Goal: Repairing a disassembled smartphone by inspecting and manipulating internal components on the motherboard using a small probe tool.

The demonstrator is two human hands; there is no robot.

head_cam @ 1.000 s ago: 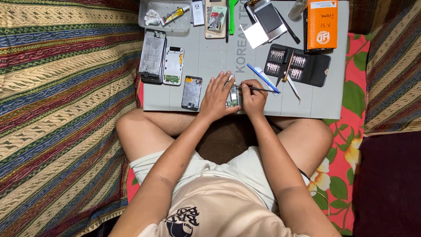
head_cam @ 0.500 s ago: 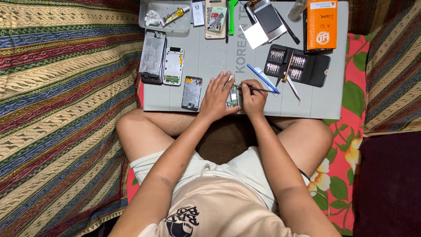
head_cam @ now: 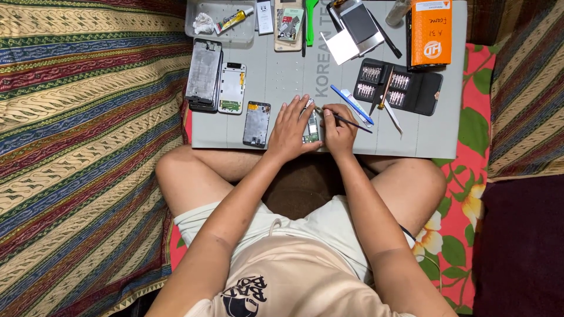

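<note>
The left hand (head_cam: 289,130) lies flat with fingers spread, pinning a small circuit board (head_cam: 310,124) near the front edge of the grey mat (head_cam: 282,79). The right hand (head_cam: 338,130) is closed on a thin dark tool (head_cam: 346,121), its tip at the board's top end. The 2 hands sit close together, the board between them.

A slip of the tip could scratch the board or flick a small part off the mat's front edge into the lap; the pinning hand covers little of the board.

Just left of the left hand lies a phone frame (head_cam: 257,123), with 2 more phone shells (head_cam: 204,74) toward the left edge. A black bit case (head_cam: 399,86) lies open to the right, an orange box (head_cam: 431,32) at the back right corner, a clear tray (head_cam: 220,20) at the back left corner. The mat rests on a floral cloth (head_cam: 470,176), beside striped fabric (head_cam: 82,147).
</note>
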